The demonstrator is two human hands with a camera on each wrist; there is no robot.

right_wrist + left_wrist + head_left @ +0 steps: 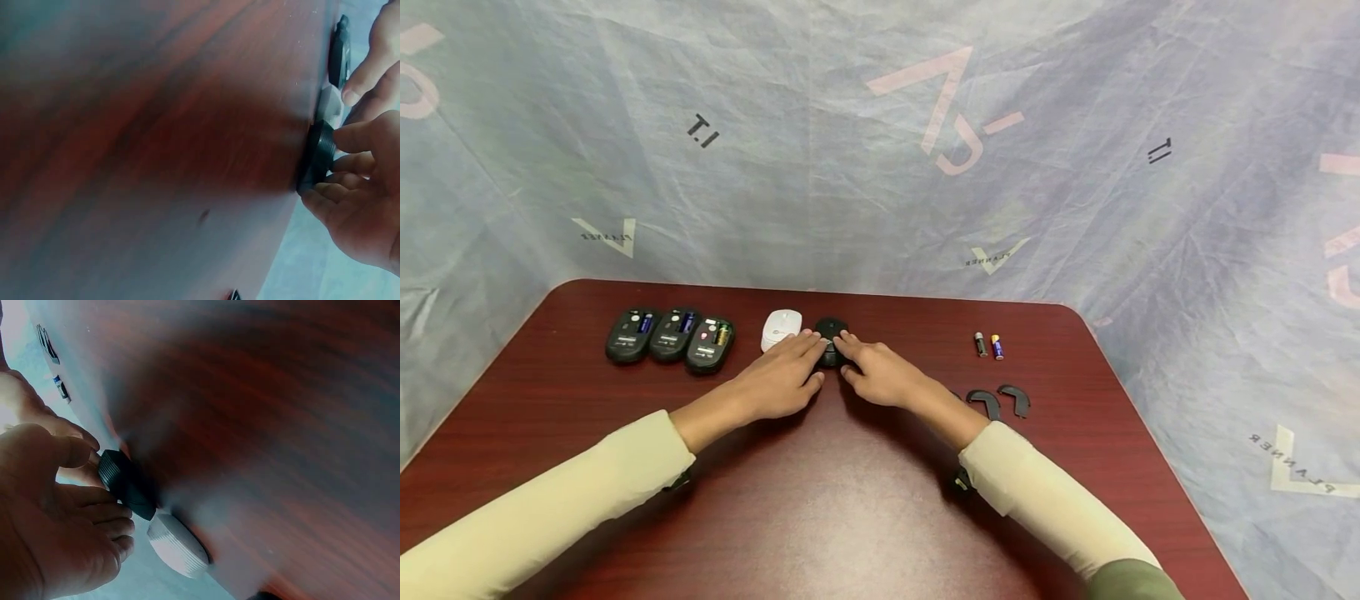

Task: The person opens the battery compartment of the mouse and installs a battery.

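Note:
A black computer mouse (831, 331) sits at the far middle of the table, right beside a white mouse (782, 323). My left hand (782, 379) reaches it from the left, with extended fingertips at its side and top. From the right, my right hand (883, 372) touches the black mouse with its fingertips, the thumb low near its front end. In the right wrist view, the right fingers (322, 195) lie along the edge of the mouse, partly covering it. The left wrist view shows the left fingers (109, 519) loosely bent beside the black mouse (128, 484).
Several upturned black mice with batteries in open compartments, one of them a mouse (709, 345) with a green-gold battery, stand at the back left. Two loose batteries (988, 346) lie at the right, nearer than them curved black covers (1015, 400). A fabric backdrop (820, 167) hangs behind the table.

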